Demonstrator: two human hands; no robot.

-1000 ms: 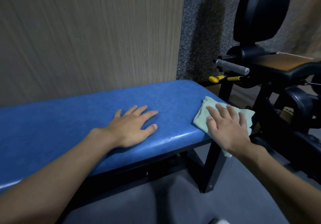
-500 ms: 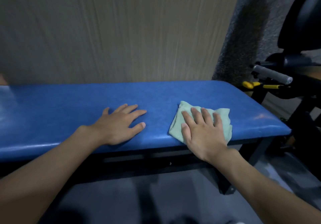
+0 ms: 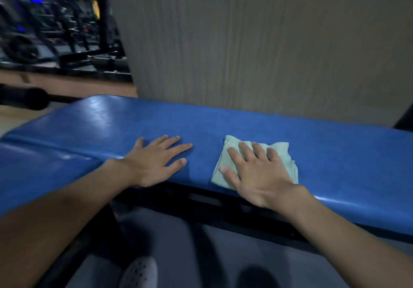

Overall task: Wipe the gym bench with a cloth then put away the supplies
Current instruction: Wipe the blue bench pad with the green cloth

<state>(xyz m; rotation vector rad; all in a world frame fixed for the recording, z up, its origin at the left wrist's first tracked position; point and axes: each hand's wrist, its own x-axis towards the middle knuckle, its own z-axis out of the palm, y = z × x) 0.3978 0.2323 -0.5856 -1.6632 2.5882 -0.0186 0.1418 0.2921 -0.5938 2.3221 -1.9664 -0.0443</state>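
Gym bench (image 3: 223, 122), its blue pad running wide under both hands and well past each of them to either side, with a seam across the pad out beyond the left wrist. A grey wood-grain wall panel (image 3: 245, 42) stands straight ahead of the fingertips, just behind the pad's far edge. The bench's black frame (image 3: 212, 202) runs below the wrists, above a grey floor (image 3: 223, 254). Far off beyond the left hand's side, dark gym machines (image 3: 44, 30) show blurred.

The left hand (image 3: 156, 160) lies flat on the bare pad, fingers straight and spread, holding nothing. The right hand (image 3: 257, 171) lies close beside it, palm down with fingers spread and straight, pressing a pale green cloth (image 3: 282, 153) onto the pad near its front edge; the folded cloth shows around the fingers on all sides. Below and between the forearms, a white perforated shoe (image 3: 138, 272) rests on the floor.
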